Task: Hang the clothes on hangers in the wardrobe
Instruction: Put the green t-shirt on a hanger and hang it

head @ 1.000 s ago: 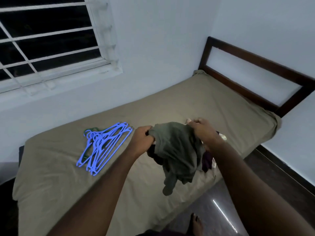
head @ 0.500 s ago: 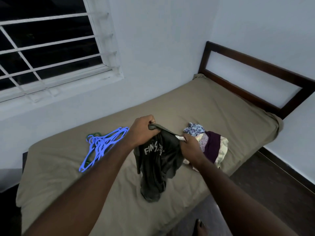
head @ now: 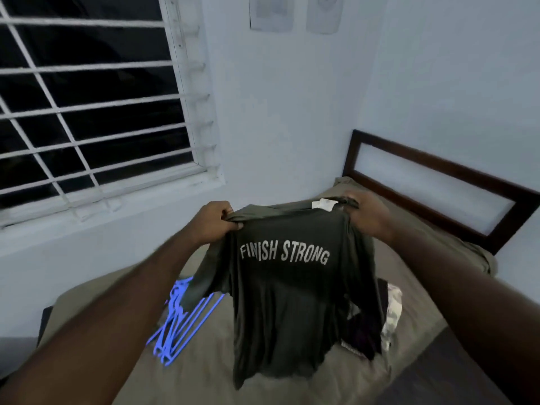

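Since half a second ago the dark T-shirt (head: 292, 302) has been raised and spread open above the bed (head: 204, 375). The left hand (head: 211, 226) has its fingers pinching the shoulder at 10 o'clock. The right hand (head: 368, 214) grips the other shoulder at 2 o'clock. Blue hangers (head: 181, 325) lie at 8 o'clock.

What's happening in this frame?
A person holds a dark green T-shirt printed FINISH STRONG spread above the bed, left hand and right hand each gripping a shoulder. Blue hangers lie on the bed beside it, and a pile of other clothes sits partly behind it. No hanger is in the shirt yet.
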Tool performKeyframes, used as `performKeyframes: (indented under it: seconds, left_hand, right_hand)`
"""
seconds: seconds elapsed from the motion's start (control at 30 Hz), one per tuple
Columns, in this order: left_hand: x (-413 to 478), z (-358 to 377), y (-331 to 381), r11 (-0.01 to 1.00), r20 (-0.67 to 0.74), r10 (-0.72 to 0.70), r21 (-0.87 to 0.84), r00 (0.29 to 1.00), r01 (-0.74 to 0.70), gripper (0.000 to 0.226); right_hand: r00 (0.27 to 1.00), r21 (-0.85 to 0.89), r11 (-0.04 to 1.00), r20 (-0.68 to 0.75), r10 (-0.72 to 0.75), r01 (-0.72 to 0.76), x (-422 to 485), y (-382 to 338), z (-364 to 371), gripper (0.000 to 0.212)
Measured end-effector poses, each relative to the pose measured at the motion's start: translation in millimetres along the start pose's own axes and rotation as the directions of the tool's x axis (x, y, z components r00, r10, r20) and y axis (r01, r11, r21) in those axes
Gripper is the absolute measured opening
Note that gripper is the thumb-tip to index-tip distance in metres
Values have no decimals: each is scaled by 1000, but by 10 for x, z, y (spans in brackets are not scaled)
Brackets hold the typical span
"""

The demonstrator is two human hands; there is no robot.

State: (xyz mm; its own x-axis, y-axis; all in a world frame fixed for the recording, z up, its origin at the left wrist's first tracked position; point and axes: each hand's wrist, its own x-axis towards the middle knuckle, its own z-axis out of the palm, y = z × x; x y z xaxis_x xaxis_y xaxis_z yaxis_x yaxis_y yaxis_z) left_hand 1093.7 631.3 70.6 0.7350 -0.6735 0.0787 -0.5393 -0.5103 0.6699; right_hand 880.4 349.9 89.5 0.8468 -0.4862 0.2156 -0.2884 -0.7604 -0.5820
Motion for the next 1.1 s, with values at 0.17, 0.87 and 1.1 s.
performKeyframes:
  seconds: [0.17,0.87,1.1]
  left_hand:
    - [126,-447,636,908,72,154,-405,985,-112,13]
    - [530,-1332,1839,897,-267,366,356,892,-261,16]
    - [668,-1579,2017,937,-421,265,-99,867,-335,21]
  right_hand:
    - [964,239,971,-256,73,-10,303,-368,-578,20]
    - [957,-522,853,-239,-163,15,563,-1127,-2319,24]
    - [910,216,972,-414,4,94,557,-1173,-2442,20]
